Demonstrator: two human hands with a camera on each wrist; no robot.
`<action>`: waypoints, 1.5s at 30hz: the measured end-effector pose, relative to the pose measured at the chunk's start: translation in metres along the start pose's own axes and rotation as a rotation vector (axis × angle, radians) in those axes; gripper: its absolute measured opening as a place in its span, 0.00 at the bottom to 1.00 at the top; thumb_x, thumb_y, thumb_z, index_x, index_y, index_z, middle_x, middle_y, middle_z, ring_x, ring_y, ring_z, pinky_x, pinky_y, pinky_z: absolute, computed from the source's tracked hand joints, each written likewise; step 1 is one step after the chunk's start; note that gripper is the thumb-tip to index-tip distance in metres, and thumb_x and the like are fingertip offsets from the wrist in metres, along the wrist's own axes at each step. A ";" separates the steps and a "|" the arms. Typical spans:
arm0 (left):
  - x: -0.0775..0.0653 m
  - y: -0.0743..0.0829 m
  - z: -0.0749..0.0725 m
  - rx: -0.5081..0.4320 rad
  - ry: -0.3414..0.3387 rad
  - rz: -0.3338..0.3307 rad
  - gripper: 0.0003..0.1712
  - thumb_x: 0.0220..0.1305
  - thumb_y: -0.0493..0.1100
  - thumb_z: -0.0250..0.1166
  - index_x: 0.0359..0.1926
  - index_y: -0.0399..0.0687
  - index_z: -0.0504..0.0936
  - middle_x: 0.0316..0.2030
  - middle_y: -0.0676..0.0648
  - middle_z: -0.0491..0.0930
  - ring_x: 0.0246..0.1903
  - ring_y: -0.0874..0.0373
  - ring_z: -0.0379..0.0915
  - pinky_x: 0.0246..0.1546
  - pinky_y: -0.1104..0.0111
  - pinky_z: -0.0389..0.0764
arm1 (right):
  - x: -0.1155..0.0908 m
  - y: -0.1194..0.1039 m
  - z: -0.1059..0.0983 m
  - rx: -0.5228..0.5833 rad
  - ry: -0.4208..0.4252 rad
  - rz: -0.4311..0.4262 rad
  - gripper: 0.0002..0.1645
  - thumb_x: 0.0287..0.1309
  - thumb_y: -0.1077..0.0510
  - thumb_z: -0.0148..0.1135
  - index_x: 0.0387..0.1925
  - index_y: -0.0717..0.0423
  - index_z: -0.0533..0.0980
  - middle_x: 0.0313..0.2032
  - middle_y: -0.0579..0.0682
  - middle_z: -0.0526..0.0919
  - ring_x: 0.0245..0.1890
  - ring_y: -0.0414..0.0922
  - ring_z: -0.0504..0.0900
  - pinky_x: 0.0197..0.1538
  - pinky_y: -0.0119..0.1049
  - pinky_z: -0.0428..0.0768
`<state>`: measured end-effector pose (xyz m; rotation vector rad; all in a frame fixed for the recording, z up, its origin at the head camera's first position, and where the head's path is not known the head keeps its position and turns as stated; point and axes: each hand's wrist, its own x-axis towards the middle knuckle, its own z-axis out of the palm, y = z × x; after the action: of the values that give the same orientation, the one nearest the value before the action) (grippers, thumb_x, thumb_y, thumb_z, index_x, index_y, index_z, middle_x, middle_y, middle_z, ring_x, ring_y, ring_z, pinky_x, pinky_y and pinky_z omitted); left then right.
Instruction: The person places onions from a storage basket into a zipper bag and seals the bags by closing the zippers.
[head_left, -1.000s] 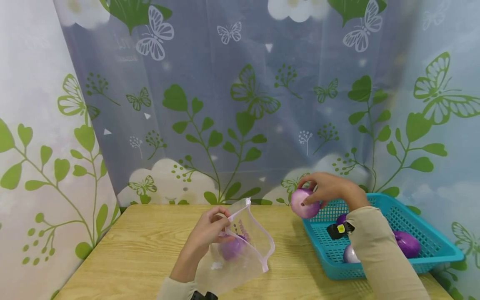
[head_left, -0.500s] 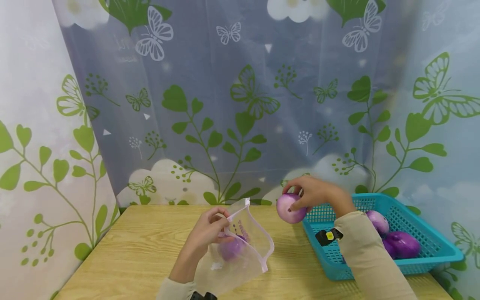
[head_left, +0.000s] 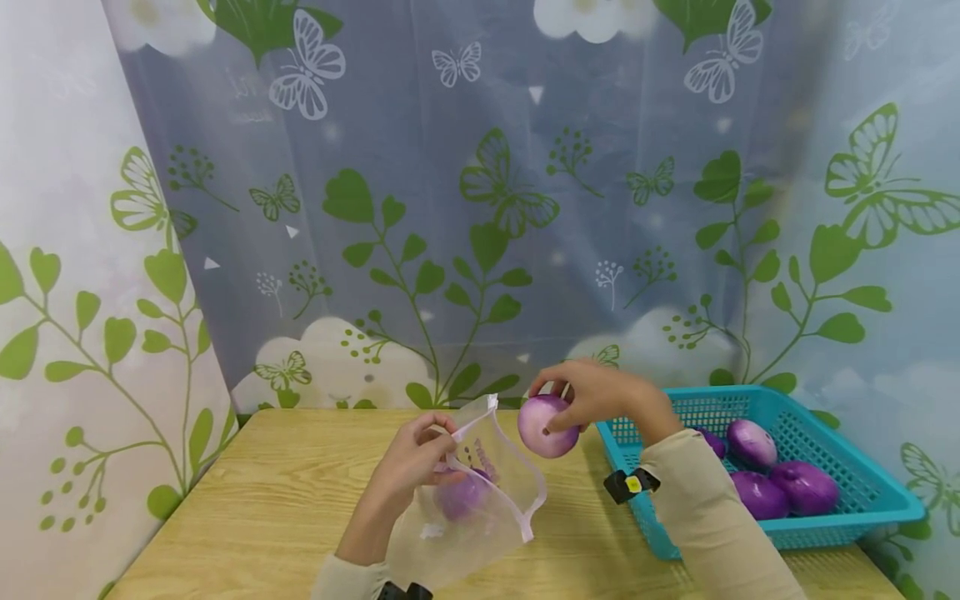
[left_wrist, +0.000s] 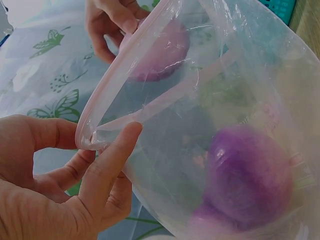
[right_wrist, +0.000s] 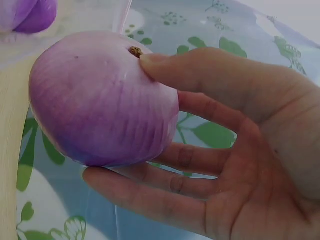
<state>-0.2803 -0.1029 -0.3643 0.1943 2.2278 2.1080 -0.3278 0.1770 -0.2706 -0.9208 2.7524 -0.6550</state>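
My left hand [head_left: 415, 457] pinches the rim of a clear zip bag [head_left: 480, 550], its mouth spread apart toward the right. Inside lies a purple onion [left_wrist: 250, 175]; in the left wrist view a second purple shape shows below it, partly hidden. My right hand [head_left: 600, 396] holds a pale purple onion [head_left: 542, 429] in the air, just right of the bag's mouth. The right wrist view has the thumb near the onion's brown root spot [right_wrist: 135, 51] and the other fingers beneath and behind it.
A turquoise perforated basket [head_left: 862, 533] stands at the right with several purple onions [head_left: 806, 489] in it, partly covered by my right sleeve. The wooden table [head_left: 285, 500] ends at a patterned curtain [head_left: 405, 167].
My right hand has carried the pale onion leftward, from above the basket's left edge to beside the bag. The left hand and the bag stay nearly still.
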 end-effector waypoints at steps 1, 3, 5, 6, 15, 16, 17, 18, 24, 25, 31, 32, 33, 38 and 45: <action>0.000 0.000 0.000 0.000 0.000 -0.001 0.07 0.68 0.33 0.58 0.46 0.39 0.76 0.37 0.45 0.75 0.33 0.53 0.76 0.36 0.61 0.94 | 0.001 -0.002 0.001 -0.007 -0.003 -0.013 0.26 0.55 0.55 0.75 0.56 0.49 0.80 0.51 0.58 0.84 0.46 0.50 0.85 0.36 0.35 0.90; 0.000 0.000 -0.001 0.000 0.001 -0.004 0.07 0.69 0.33 0.58 0.46 0.39 0.76 0.37 0.45 0.75 0.33 0.53 0.76 0.36 0.61 0.94 | 0.004 -0.007 0.003 -0.024 -0.008 -0.031 0.26 0.55 0.54 0.75 0.56 0.49 0.80 0.52 0.58 0.85 0.46 0.50 0.86 0.38 0.34 0.90; 0.000 0.000 -0.001 -0.001 0.001 -0.005 0.07 0.69 0.33 0.58 0.46 0.39 0.76 0.37 0.44 0.75 0.33 0.53 0.76 0.36 0.61 0.94 | 0.006 -0.012 0.006 -0.026 -0.013 -0.045 0.26 0.55 0.55 0.75 0.56 0.49 0.80 0.51 0.58 0.85 0.46 0.49 0.86 0.38 0.34 0.90; -0.001 0.000 -0.001 -0.001 0.002 -0.005 0.07 0.69 0.33 0.58 0.46 0.39 0.76 0.37 0.44 0.75 0.33 0.53 0.76 0.36 0.61 0.94 | 0.007 -0.015 0.007 -0.030 -0.014 -0.051 0.26 0.55 0.55 0.75 0.57 0.49 0.80 0.51 0.57 0.85 0.45 0.49 0.86 0.38 0.33 0.89; -0.002 0.001 -0.001 0.000 0.009 0.004 0.07 0.67 0.32 0.58 0.45 0.38 0.76 0.37 0.43 0.76 0.33 0.51 0.79 0.35 0.62 0.94 | 0.016 -0.030 0.019 -0.012 -0.039 -0.109 0.26 0.55 0.56 0.76 0.56 0.50 0.80 0.46 0.52 0.85 0.42 0.43 0.84 0.39 0.30 0.88; -0.002 0.002 -0.001 0.000 0.008 0.006 0.07 0.67 0.32 0.58 0.45 0.38 0.76 0.38 0.42 0.76 0.33 0.51 0.79 0.35 0.62 0.94 | 0.017 -0.031 0.020 -0.010 -0.041 -0.109 0.26 0.55 0.56 0.76 0.56 0.50 0.80 0.47 0.52 0.85 0.42 0.43 0.85 0.39 0.30 0.88; -0.001 0.002 -0.001 0.000 0.008 0.007 0.07 0.67 0.32 0.58 0.45 0.38 0.76 0.37 0.42 0.76 0.33 0.51 0.79 0.35 0.62 0.94 | 0.017 -0.033 0.021 -0.015 -0.038 -0.114 0.26 0.55 0.56 0.76 0.56 0.50 0.80 0.47 0.52 0.86 0.42 0.43 0.85 0.40 0.30 0.88; -0.001 0.002 -0.001 0.000 0.007 0.009 0.07 0.67 0.32 0.58 0.45 0.38 0.76 0.37 0.42 0.76 0.33 0.52 0.79 0.35 0.61 0.94 | 0.018 -0.034 0.022 -0.021 -0.036 -0.115 0.26 0.54 0.56 0.76 0.56 0.50 0.80 0.47 0.53 0.86 0.42 0.44 0.85 0.40 0.30 0.88; -0.001 0.003 -0.003 0.010 0.003 0.017 0.06 0.69 0.33 0.58 0.46 0.39 0.76 0.35 0.45 0.75 0.31 0.54 0.76 0.38 0.60 0.94 | 0.024 -0.041 0.032 -0.066 -0.048 -0.131 0.27 0.54 0.55 0.76 0.56 0.48 0.81 0.50 0.53 0.87 0.46 0.46 0.86 0.43 0.32 0.88; -0.001 0.003 -0.004 0.009 0.002 0.018 0.06 0.69 0.33 0.58 0.45 0.39 0.76 0.35 0.45 0.75 0.31 0.54 0.76 0.38 0.59 0.94 | 0.025 -0.041 0.034 -0.068 -0.053 -0.137 0.27 0.54 0.55 0.76 0.56 0.48 0.81 0.51 0.53 0.87 0.46 0.46 0.86 0.44 0.32 0.88; -0.001 0.003 -0.004 -0.002 0.006 0.017 0.06 0.68 0.32 0.59 0.45 0.39 0.76 0.34 0.47 0.74 0.32 0.55 0.74 0.39 0.59 0.94 | 0.029 -0.046 0.043 -0.041 -0.079 -0.171 0.26 0.53 0.59 0.74 0.55 0.50 0.81 0.49 0.53 0.87 0.47 0.47 0.85 0.44 0.31 0.88; -0.001 0.003 -0.004 -0.001 0.010 0.017 0.06 0.67 0.32 0.59 0.45 0.39 0.76 0.34 0.47 0.74 0.32 0.55 0.74 0.38 0.59 0.94 | 0.029 -0.046 0.044 -0.039 -0.081 -0.176 0.25 0.53 0.60 0.74 0.55 0.50 0.81 0.49 0.53 0.87 0.47 0.47 0.85 0.44 0.31 0.88; -0.001 0.002 -0.005 -0.002 0.014 0.017 0.06 0.67 0.32 0.59 0.45 0.39 0.76 0.34 0.47 0.74 0.32 0.54 0.75 0.38 0.59 0.94 | 0.029 -0.047 0.044 -0.037 -0.083 -0.178 0.25 0.53 0.60 0.74 0.55 0.50 0.81 0.49 0.53 0.87 0.47 0.47 0.85 0.44 0.32 0.88; 0.001 0.003 -0.005 -0.010 0.037 0.022 0.07 0.67 0.31 0.58 0.45 0.38 0.76 0.35 0.44 0.75 0.32 0.53 0.76 0.36 0.60 0.94 | 0.028 -0.048 0.045 -0.058 -0.099 -0.155 0.24 0.53 0.58 0.74 0.54 0.50 0.81 0.47 0.50 0.86 0.45 0.46 0.85 0.43 0.32 0.87; 0.001 0.003 -0.005 -0.029 0.070 0.030 0.05 0.68 0.31 0.58 0.44 0.37 0.76 0.33 0.44 0.74 0.33 0.54 0.75 0.36 0.61 0.94 | 0.028 -0.045 0.051 -0.004 -0.143 -0.099 0.20 0.57 0.60 0.73 0.52 0.49 0.81 0.46 0.52 0.85 0.44 0.46 0.87 0.35 0.30 0.88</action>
<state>-0.2819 -0.1073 -0.3610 0.1557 2.2442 2.1939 -0.3120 0.1101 -0.2959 -1.0662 2.5980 -0.5757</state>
